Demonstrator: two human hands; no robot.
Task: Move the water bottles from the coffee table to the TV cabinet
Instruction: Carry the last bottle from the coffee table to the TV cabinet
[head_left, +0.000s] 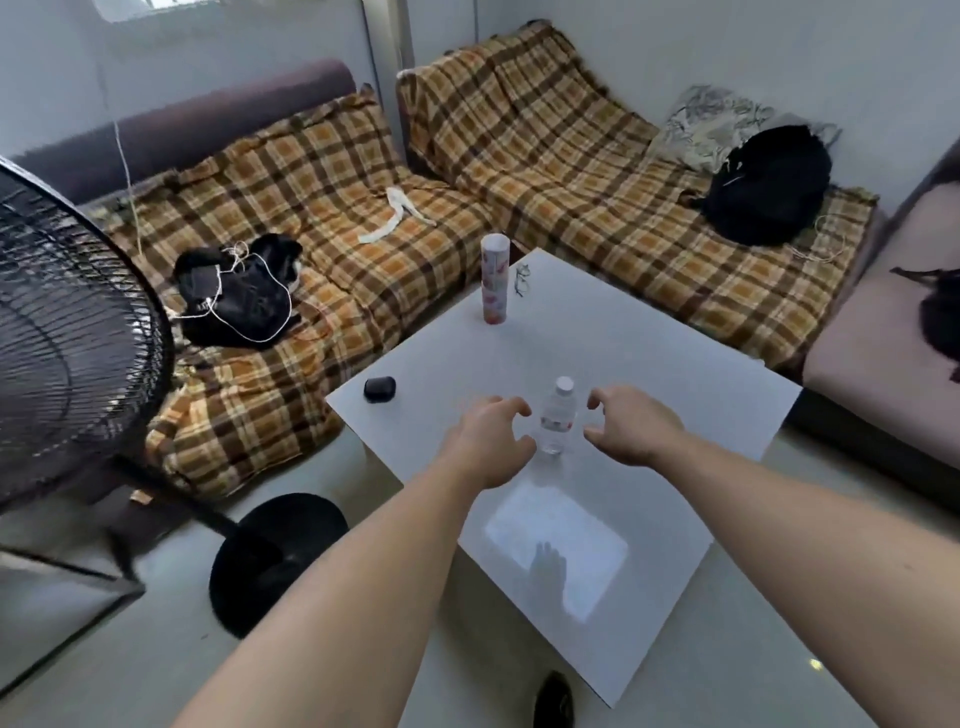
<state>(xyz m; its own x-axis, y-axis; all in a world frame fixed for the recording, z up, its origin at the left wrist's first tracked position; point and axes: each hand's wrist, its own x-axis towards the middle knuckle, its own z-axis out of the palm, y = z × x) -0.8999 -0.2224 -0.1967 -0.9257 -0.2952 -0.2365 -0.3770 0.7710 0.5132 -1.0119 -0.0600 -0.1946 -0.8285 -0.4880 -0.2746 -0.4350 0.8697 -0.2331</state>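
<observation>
A small clear water bottle (556, 415) with a white cap stands upright near the middle of the white coffee table (649, 374). My left hand (488, 441) is just left of the bottle, fingers curled and apart, holding nothing. My right hand (631, 426) is just right of it, fingers also spread, a small gap from the bottle. Neither hand touches it. The TV cabinet is out of view.
A tall pink-patterned canister (494, 278), a pair of glasses (522, 278) and a small black case (380, 388) share the table. Plaid-covered sofas (597, 171) wrap the far sides, with black bags on them. A black standing fan (78, 332) stands at left.
</observation>
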